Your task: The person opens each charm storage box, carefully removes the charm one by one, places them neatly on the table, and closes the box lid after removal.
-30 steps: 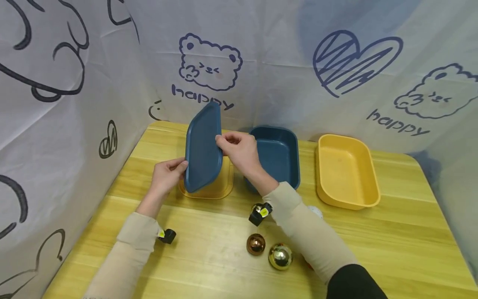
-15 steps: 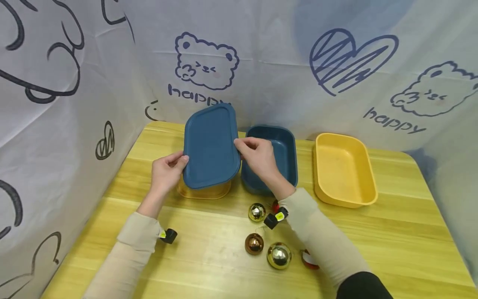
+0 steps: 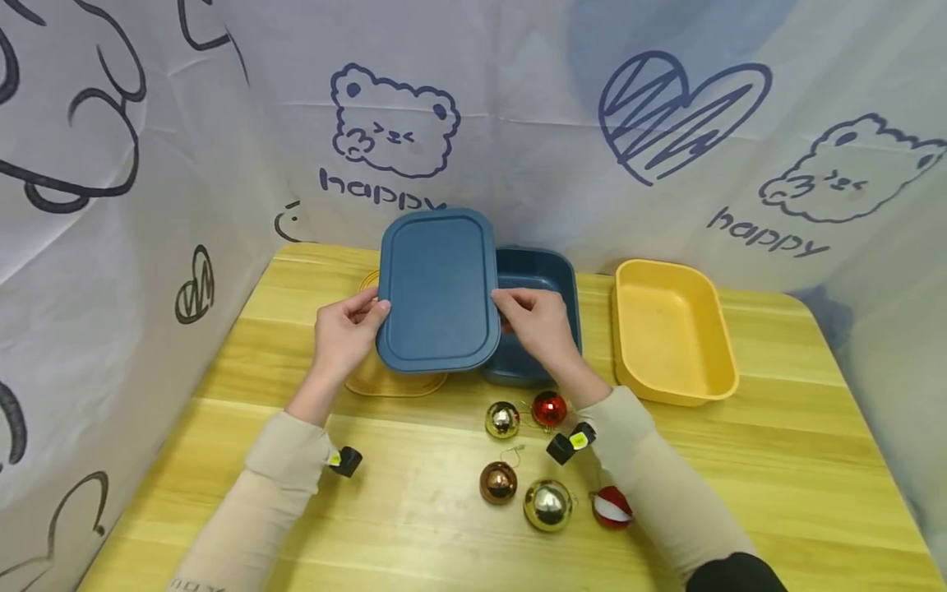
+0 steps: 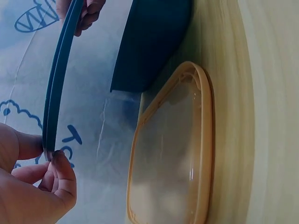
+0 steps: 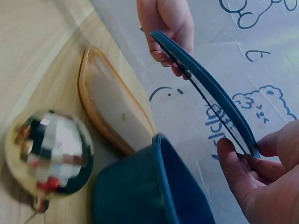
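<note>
A blue rectangular lid [image 3: 440,288] is held up in the air between both hands, its flat face towards the head camera. My left hand [image 3: 348,333] pinches its left edge between thumb and fingers. At the opposite edge my right hand [image 3: 540,325] pinches it the same way. Behind and below the lid, a yellow lid [image 4: 168,154] lies flat on the table, partly covered in the head view. To the right stands a dark blue box [image 3: 543,284] without a cover, its left part hidden behind the lid and my right hand.
A yellow open box [image 3: 673,337] stands at the right back. Shiny ornament balls lie in front: gold [image 3: 503,419], red [image 3: 549,409], brown [image 3: 499,483], larger gold [image 3: 547,505], and red-and-white [image 3: 612,507] beside the right sleeve. A white printed cloth [image 3: 533,148] hangs behind the table.
The blue lid has turned from nearly edge-on to face the head camera and shifted right, towards the blue box. My right hand has moved right with it; both hands keep their hold.
</note>
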The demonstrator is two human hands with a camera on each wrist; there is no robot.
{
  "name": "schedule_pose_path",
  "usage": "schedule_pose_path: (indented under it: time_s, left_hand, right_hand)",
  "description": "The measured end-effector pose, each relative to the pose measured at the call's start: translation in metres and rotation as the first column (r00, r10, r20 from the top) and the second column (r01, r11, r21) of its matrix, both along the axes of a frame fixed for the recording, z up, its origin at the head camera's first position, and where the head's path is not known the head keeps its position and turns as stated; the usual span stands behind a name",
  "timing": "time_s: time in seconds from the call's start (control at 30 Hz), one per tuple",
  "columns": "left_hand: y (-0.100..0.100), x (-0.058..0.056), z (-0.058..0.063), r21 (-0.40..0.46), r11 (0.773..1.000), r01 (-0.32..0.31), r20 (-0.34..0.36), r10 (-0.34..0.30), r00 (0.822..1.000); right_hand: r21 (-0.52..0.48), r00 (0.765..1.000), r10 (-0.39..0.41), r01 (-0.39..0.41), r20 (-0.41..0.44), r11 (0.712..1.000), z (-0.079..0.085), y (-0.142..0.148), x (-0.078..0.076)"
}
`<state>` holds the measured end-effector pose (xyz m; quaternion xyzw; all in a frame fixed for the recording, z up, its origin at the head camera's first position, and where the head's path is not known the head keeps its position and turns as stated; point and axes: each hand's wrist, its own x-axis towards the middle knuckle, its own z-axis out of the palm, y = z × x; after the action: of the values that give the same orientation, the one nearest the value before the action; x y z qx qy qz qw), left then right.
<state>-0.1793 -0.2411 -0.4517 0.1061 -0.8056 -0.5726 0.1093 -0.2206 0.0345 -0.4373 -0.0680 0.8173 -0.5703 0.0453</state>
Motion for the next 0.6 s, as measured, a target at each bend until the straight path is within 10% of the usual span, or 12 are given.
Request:
schedule_pose_path:
  time_s: [0.6]
  left_hand:
    - [0.057, -0.022, -0.001, -0.085, 0.982, 0.170, -0.014, -0.172, 0.985]
  right_hand:
    - [-0.020, 0.992, -0.123, 0.123, 0.002, 0.992, -0.013, 0.061, 0.009]
